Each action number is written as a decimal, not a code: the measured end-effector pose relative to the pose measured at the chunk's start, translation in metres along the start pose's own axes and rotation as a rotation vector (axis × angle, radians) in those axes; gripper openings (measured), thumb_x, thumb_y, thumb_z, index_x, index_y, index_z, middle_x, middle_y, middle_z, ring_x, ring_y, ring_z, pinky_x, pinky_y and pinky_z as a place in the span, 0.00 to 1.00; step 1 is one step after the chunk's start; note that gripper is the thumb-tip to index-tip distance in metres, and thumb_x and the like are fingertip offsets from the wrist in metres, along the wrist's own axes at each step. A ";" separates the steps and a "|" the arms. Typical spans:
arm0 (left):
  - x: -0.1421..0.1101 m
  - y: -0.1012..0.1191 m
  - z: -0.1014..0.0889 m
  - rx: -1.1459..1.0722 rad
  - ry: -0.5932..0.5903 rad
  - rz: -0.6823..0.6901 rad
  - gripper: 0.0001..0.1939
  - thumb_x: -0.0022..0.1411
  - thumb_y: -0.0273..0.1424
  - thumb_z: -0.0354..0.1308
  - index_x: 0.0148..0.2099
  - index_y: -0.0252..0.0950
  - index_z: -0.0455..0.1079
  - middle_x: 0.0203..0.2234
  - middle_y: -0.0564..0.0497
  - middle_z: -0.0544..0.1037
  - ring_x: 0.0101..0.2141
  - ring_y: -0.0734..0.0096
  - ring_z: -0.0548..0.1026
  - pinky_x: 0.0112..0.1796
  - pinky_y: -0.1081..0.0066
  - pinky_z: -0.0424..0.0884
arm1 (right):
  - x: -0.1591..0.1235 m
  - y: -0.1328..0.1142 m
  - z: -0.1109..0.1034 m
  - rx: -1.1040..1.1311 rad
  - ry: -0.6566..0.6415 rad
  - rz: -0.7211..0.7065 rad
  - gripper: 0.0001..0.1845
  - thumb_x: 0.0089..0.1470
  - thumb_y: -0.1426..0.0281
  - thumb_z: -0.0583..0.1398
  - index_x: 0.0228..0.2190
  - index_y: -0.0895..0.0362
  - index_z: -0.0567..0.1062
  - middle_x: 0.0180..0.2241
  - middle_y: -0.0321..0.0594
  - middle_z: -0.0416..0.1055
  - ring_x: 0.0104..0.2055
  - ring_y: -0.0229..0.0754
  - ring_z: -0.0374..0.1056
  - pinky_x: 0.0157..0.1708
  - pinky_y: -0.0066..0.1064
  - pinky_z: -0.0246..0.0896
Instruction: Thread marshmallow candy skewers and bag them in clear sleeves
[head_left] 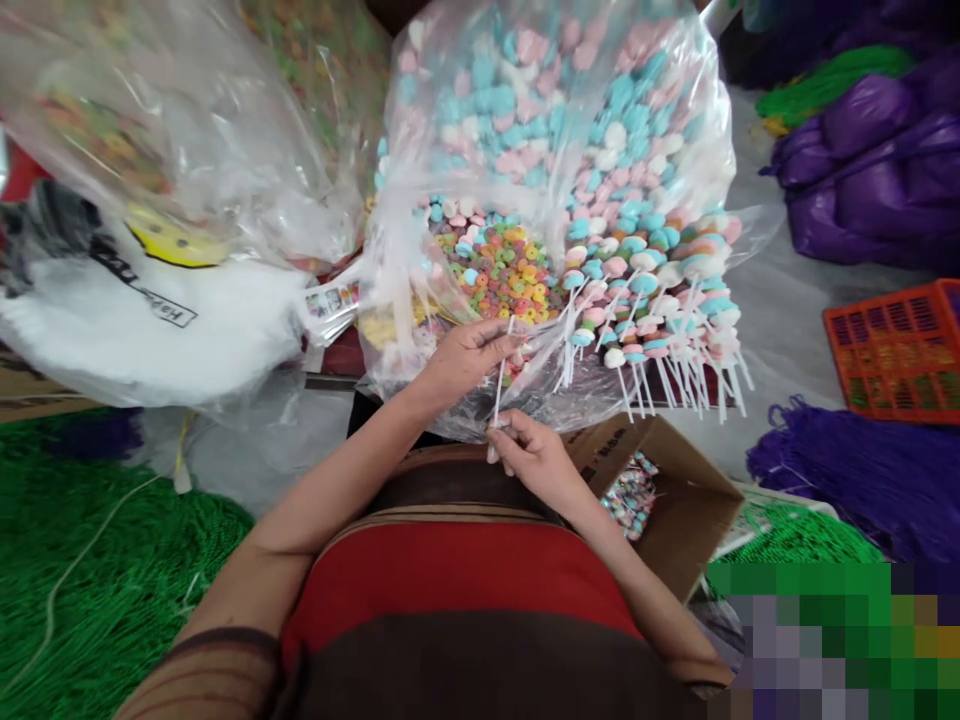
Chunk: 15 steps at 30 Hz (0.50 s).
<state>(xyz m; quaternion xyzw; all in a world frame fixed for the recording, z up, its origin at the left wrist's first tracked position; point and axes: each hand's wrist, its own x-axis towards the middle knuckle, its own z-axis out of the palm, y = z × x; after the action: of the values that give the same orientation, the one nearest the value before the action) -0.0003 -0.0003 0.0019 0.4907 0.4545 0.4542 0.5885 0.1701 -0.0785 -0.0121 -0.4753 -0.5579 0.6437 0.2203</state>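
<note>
A thin white stick (501, 380) runs between my two hands in front of my waist. My left hand (480, 350) pinches it near the upper end, by the open plastic bag. Lower down, the fingers of my right hand (529, 445) close on its bottom end. Just beyond my left hand lie ring-shaped gummies (514, 275) in orange, green and yellow. To the right rests a pile of candy skewers (660, 300), pink, blue and white pieces on white sticks, with the sticks pointing toward me.
A large clear bag of pink, blue and white candies (525, 100) stands behind. White printed bags (150, 330) lie left. An open cardboard box (690, 510) holds wrapped pieces. An orange crate (896, 350), purple bundles (877, 160) and green strands (97, 540) surround the work spot.
</note>
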 end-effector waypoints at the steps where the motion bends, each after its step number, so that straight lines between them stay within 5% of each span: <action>1: -0.001 0.003 -0.001 -0.037 0.005 0.001 0.23 0.60 0.53 0.65 0.34 0.35 0.75 0.24 0.55 0.76 0.23 0.78 0.65 0.28 0.74 0.62 | 0.001 0.002 -0.002 -0.005 0.018 -0.016 0.14 0.61 0.56 0.60 0.33 0.54 0.72 0.22 0.30 0.71 0.19 0.32 0.59 0.22 0.25 0.56; 6: -0.003 0.009 -0.002 -0.108 -0.009 0.009 0.23 0.58 0.52 0.68 0.31 0.35 0.74 0.23 0.54 0.77 0.22 0.80 0.64 0.25 0.75 0.60 | 0.001 0.011 -0.006 -0.006 0.059 -0.037 0.17 0.61 0.52 0.61 0.34 0.54 0.75 0.22 0.31 0.68 0.21 0.35 0.58 0.22 0.27 0.55; 10: -0.001 0.007 0.001 -0.198 0.018 -0.034 0.25 0.56 0.49 0.70 0.47 0.35 0.77 0.23 0.56 0.78 0.20 0.80 0.64 0.24 0.74 0.61 | 0.000 0.006 -0.012 -0.088 0.059 -0.061 0.17 0.61 0.53 0.60 0.32 0.54 0.75 0.21 0.32 0.68 0.22 0.36 0.61 0.25 0.28 0.59; 15: 0.003 0.007 0.010 -0.342 0.196 -0.059 0.24 0.54 0.46 0.72 0.44 0.38 0.69 0.22 0.59 0.75 0.20 0.78 0.71 0.22 0.76 0.65 | 0.004 -0.009 -0.025 -0.430 0.160 -0.138 0.15 0.62 0.58 0.56 0.33 0.55 0.76 0.23 0.36 0.72 0.25 0.40 0.67 0.28 0.29 0.59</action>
<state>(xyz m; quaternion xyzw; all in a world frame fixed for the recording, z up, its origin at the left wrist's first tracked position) 0.0093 0.0021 0.0098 0.3239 0.4400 0.5529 0.6292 0.1875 -0.0602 -0.0038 -0.5217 -0.6941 0.4536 0.2009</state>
